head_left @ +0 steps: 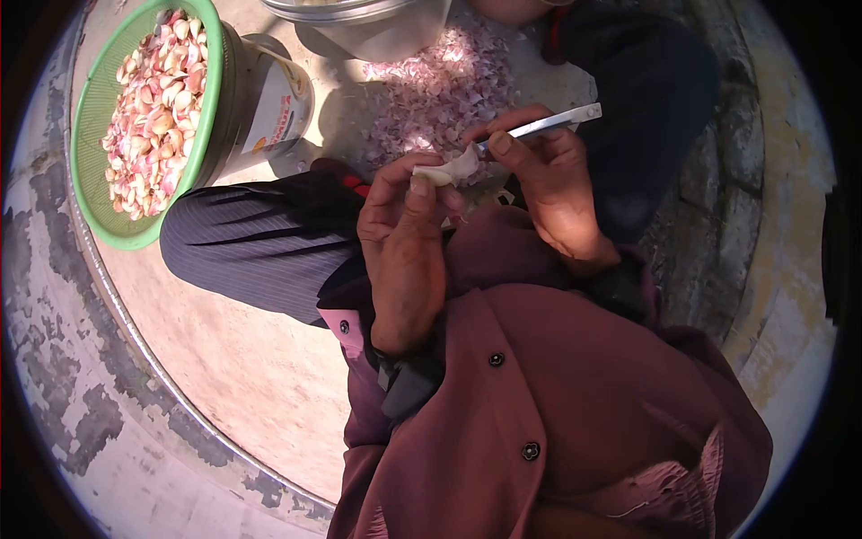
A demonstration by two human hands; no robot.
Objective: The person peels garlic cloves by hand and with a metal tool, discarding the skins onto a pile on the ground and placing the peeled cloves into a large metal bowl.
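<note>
Your left hand (404, 242) is closed on a garlic clove (442, 174), thumb and fingertips pinching the pale clove at chest height, just above your maroon jacket (575, 395). Your right hand (552, 189) sits just beside it, clamped on a knife (549, 120): the thumb presses along the flat of the metal, and the blade's near end meets the clove where a strip of loosened skin curls away. The far end of the knife sticks out past your fingers, up and to the right. Both hands almost touch over the clove. Below your left forearm lies your knee in dark striped cloth (260, 247). Beyond the hands, on the pale round surface (251, 377), a heap of pinkish peelings (440, 85) is spread in the sunlight. To your left of that heap stands a white bucket (269, 108) carrying a green colander (99, 180) filled with garlic cloves. At the top edge you can see the rim of a metal bowl (332, 9), and another person's dark clothing (646, 99) shows at the upper right.
</note>
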